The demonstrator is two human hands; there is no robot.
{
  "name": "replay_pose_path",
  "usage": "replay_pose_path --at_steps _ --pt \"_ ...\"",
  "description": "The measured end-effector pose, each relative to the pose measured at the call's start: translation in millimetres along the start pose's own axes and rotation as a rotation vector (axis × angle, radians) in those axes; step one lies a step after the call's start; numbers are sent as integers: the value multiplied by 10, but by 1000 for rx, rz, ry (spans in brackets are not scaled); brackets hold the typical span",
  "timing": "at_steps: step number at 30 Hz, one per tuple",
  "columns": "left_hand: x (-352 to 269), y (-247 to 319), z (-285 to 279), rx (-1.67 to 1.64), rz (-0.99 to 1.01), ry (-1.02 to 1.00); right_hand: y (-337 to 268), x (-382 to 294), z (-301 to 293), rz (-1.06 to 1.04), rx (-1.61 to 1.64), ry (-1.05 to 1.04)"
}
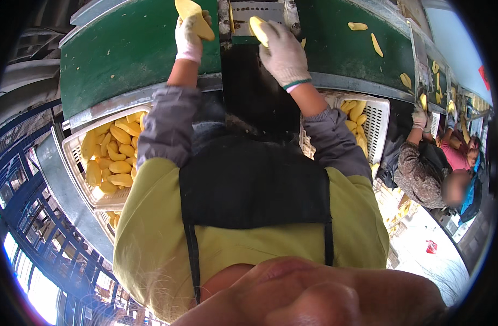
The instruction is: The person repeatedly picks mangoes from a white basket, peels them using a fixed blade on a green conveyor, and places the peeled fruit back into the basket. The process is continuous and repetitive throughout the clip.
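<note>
My left hand (188, 38), in a pale knit glove, grips a large flat piece of peeled yellow fruit (197, 25), which looks like mango. It is over the green belt (127, 57) on the left. In a similar glove, my right hand (285, 57) holds another yellow fruit piece (257, 29) near a perforated metal plate (261, 14) between two belt sections. Whether a blade is there, I cannot tell. Below that plate is a dark upright panel (259, 89) facing my black apron (253, 183).
A white plastic crate (76, 153) of peeled yellow fruit stands at my left, above another. A second fruit crate (379, 122) is at my right. Several yellow slices (376, 45) lie on the right green belt (334, 53). Co-workers (424, 171) work along the line at the far right.
</note>
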State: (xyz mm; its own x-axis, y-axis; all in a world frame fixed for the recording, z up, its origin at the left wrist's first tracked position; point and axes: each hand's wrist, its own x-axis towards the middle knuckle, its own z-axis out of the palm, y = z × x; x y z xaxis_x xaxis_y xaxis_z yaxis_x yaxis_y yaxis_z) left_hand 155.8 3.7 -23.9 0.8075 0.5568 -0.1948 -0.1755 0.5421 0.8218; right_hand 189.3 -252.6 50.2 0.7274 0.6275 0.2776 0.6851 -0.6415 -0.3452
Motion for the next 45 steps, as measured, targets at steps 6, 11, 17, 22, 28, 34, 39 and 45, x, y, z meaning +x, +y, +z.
replay_pose_path --at_steps 6,11,17,22,28,34,39,45 --pt "-1376 -65 635 1125 -62 -181 -434 -507 -61 514 889 177" --pt "-1529 -273 784 1183 -8 -219 -346 -781 102 325 505 240" --pt "-1333 152 503 894 -26 -264 -173 67 112 -170 -96 269" --pt "-1729 901 -924 1355 907 145 -102 1063 347 43 -282 243" --pt "-2231 727 -2945 988 -222 708 -247 2 43 -242 -115 128" --pt "-1934 -159 -3967 1662 -358 -195 -1143 -327 20 -486 316 -74" --pt "-2313 644 -3344 767 -374 380 -1159 -218 289 -289 517 123" --pt "-2618 1481 -1392 -162 -81 435 -1171 -829 117 -71 990 -213"
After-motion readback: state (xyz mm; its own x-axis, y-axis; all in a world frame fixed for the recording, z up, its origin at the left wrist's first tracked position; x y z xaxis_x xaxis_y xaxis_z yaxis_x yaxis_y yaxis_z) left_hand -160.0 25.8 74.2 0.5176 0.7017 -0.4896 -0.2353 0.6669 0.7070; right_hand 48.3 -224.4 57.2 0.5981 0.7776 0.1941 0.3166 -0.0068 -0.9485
